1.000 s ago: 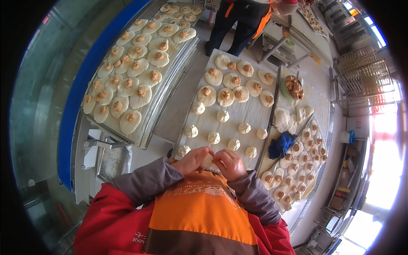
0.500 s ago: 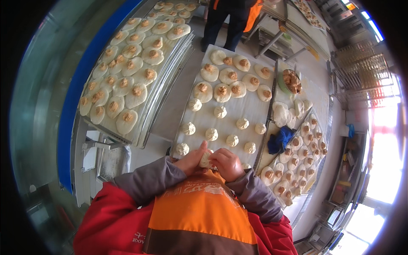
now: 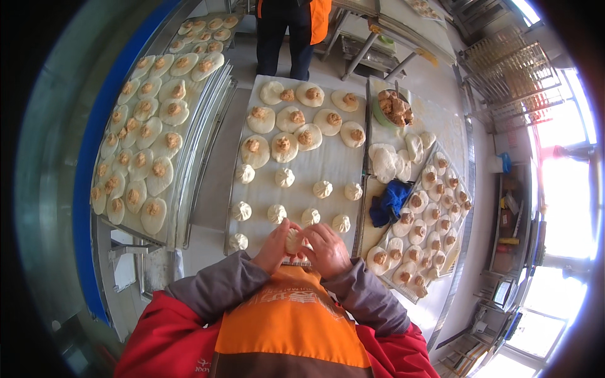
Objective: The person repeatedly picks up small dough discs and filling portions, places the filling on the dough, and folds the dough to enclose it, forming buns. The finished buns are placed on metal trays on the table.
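Observation:
A pleated white bun (image 3: pixel 293 242) sits between my two hands over the near edge of the middle tray (image 3: pixel 217 242). My left hand (image 3: pixel 272 248) wraps round its left side, thumb upright against the dough. From the right, the bent fingers of my right hand (image 3: pixel 326 251) press on the same bun. Just beyond my hands stand several pleated buns, among them one (image 3: pixel 276 213) by my left fingertips and another (image 3: pixel 341 223) beyond my right hand. Farther up the tray lie flat dough rounds (image 3: pixel 255 151) topped with brownish filling.
On the left, a stacked tray (image 3: pixel 179 214) carries more filled dough rounds. To the right are a green bowl (image 3: pixel 380 116) of filling, plain dough rounds (image 3: pixel 383 165), a blue cloth (image 3: pixel 389 203) and filled rounds (image 3: pixel 416 201). A person (image 3: pixel 285 38) stands beyond the middle tray.
The view has turned, so the trays and bowl appear farther left. Both hands stay on the bun, and more of its pleated top now shows between the fingers.

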`<state>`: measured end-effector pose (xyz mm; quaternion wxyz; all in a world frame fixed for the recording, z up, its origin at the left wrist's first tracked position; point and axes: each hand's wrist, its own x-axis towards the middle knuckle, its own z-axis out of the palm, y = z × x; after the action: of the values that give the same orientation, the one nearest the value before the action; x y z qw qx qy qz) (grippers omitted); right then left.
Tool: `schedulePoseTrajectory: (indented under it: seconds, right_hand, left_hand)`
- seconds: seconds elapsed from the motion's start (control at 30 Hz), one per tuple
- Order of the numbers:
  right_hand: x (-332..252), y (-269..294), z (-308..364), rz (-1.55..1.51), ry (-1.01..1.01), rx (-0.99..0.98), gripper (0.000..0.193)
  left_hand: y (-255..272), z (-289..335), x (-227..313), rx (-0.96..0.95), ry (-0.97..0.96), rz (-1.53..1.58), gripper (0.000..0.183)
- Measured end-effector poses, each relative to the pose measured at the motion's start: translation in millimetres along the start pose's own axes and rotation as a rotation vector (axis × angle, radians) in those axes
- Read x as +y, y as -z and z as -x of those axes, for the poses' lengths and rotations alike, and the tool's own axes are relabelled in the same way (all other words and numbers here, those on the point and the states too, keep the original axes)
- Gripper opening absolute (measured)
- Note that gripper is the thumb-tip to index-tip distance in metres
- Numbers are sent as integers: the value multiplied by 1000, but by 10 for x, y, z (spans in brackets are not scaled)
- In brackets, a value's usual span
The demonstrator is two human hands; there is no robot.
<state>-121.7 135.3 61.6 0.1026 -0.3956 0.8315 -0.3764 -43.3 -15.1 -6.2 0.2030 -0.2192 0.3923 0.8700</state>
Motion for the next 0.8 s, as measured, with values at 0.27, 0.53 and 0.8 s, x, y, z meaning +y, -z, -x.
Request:
schedulePoseTrajectory:
  seconds: [0.27,0.53,0.8]
  right_hand:
    - [985,338,-258,-311,-239,-8,57]
    - [2781,420,-810,368,-269,-28,68]
    - [2372,649,-672,203,-285,158,71]
  left_hand:
    - [-102,-674,393,-46,-102,0,61]
    - [878,-1676,1186,476,-605,-1212,31]
    - [929,-2169,1657,356,-148,-1553,54]
